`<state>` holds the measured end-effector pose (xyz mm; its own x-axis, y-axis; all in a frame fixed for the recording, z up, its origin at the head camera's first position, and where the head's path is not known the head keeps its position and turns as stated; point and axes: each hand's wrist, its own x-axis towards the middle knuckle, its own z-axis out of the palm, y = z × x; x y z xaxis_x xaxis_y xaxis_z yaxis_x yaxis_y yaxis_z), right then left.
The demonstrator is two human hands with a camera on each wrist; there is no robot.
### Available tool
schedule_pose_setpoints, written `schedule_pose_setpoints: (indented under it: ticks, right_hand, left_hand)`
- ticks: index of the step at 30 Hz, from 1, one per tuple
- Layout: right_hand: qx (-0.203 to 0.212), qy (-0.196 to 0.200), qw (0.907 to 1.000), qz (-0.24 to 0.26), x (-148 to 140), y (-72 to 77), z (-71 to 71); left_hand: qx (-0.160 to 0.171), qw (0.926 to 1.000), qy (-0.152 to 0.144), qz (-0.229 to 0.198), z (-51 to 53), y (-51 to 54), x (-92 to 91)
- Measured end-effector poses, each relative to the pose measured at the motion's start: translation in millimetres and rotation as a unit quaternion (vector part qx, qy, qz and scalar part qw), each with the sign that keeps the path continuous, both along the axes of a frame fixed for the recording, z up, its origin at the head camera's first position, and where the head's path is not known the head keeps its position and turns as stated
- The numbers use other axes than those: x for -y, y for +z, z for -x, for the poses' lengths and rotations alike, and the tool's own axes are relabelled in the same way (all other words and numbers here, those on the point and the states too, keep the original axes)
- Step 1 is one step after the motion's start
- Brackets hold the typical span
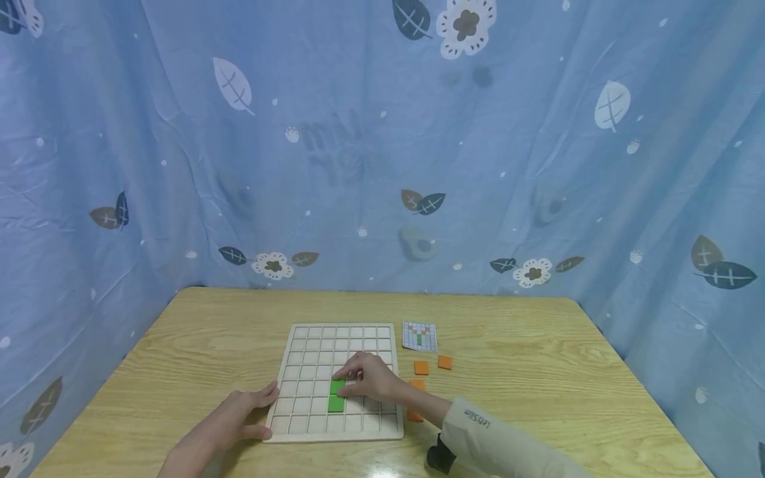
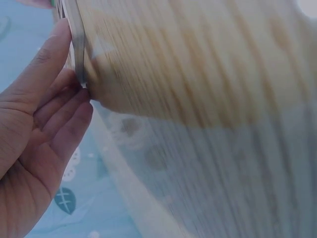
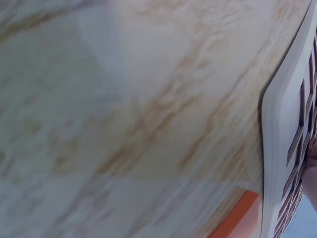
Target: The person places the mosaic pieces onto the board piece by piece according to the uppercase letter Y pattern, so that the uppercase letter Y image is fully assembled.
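On the pale gridded board [image 1: 317, 437], two green tiles lie in neighbouring squares of one column. My right hand [image 1: 373, 380] has thumb and index finger at opposite edges of the upper green tile [image 1: 337, 386], pinching it; the lower green tile [image 1: 335, 403] is untouched. My left hand [image 1: 230, 421] touches the board's left edge with relaxed fingers, the thumb by the near corner. In the left wrist view, the left hand's [image 2: 37, 119] fingertips meet the board's edge [image 2: 77, 44]. Only a bit of my right hand [image 3: 310, 181] shows beside the board [image 3: 272, 124] in the right wrist view.
Right of the board lies a small pattern card [image 1: 420, 336]. Orange tiles [image 1: 421, 368] [image 1: 445, 362] lie below it, with more partly under my right forearm. A black object [image 1: 440, 457] is near the sleeve. A blue curtain [image 1: 358, 166] hangs behind the wooden table [image 1: 508, 345].
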<state>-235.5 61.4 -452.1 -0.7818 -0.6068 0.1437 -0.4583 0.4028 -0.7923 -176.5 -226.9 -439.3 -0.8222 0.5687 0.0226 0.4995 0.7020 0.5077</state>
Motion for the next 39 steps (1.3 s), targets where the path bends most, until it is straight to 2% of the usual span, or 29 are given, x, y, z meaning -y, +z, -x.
schedule_pose_setpoints:
  ticks: [4, 10, 15, 17, 20, 25, 33, 39]
  right_hand:
    - [0.003, -0.007, 1.0000, 0.002, 0, -0.9, -0.5]
    - [-0.021, 0.000, 0.9998, 0.003, 2, -1.4, -0.2]
    - [0.022, -0.020, 0.9991, 0.029, -7, 5.6, -4.7]
    - [0.051, -0.036, 0.9966, 0.053, -16, 10.3, -6.1]
    - [0.074, -0.049, 0.9921, 0.088, -33, 15.1, -5.8]
    - [0.088, -0.057, 0.9851, 0.136, -65, 15.1, -6.5]
    - [0.071, -0.103, 0.9825, 0.138, -110, 10.1, -14.0]
    - [0.074, -0.097, 0.9835, 0.133, -138, 6.4, -25.2]
  left_hand:
    - [-0.006, 0.9999, -0.008, 0.003, 1.8, -1.1, -0.2]
    - [-0.001, 0.9999, -0.010, 0.006, 3.3, -3.0, 1.8]
    - [-0.012, 0.9997, -0.019, 0.009, 2.8, -5.3, 3.3]
    - [-0.021, 0.9995, -0.019, 0.010, 2.8, -5.7, 3.2]
    - [-0.028, 0.9994, -0.017, 0.008, 2.5, -5.8, 3.4]
    - [-0.029, 0.9994, -0.015, 0.009, 2.5, -5.2, 4.5]
    - [-0.038, 0.9989, -0.023, 0.015, 4.0, -5.6, 5.0]
    - [-0.026, 0.9994, -0.019, 0.015, 3.4, -4.5, 4.8]
